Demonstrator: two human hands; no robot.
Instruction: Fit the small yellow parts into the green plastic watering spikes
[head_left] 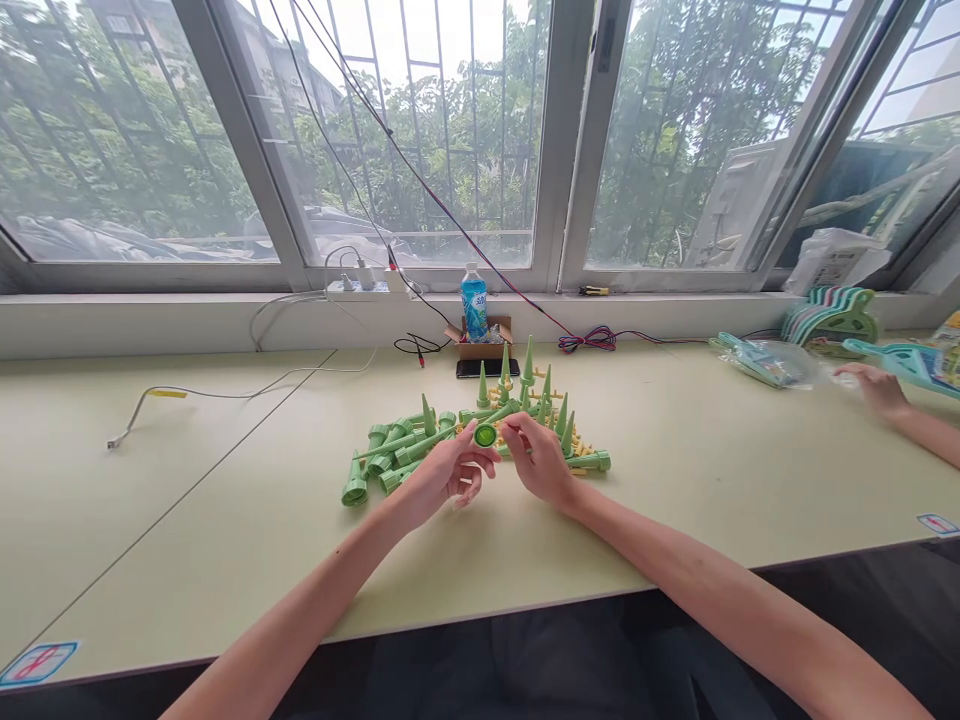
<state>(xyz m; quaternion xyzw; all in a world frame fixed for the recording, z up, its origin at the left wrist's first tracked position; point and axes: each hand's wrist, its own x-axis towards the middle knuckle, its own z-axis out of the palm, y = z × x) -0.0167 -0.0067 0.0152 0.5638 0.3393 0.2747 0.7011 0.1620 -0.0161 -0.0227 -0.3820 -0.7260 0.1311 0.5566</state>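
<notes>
- The left hand (pixel 451 470) is pinching a round-ended green plastic piece (pixel 485 435) between thumb and forefinger; its ring is facing the viewer, its long axis not showing clearly.
- The right hand (pixel 541 460), nearly as close, is curling its fingers just right of the ring; whether they are pinching anything, I cannot tell.
- Beyond, tapering green cones (pixel 529 362) are standing and lying among small yellow pieces (pixel 585 448) on the smooth, pale worktop (pixel 690 470).

Left fingers (pixel 470 476) gripping green spike (pixel 486 436), right fingers (pixel 516 430) beside it
</notes>
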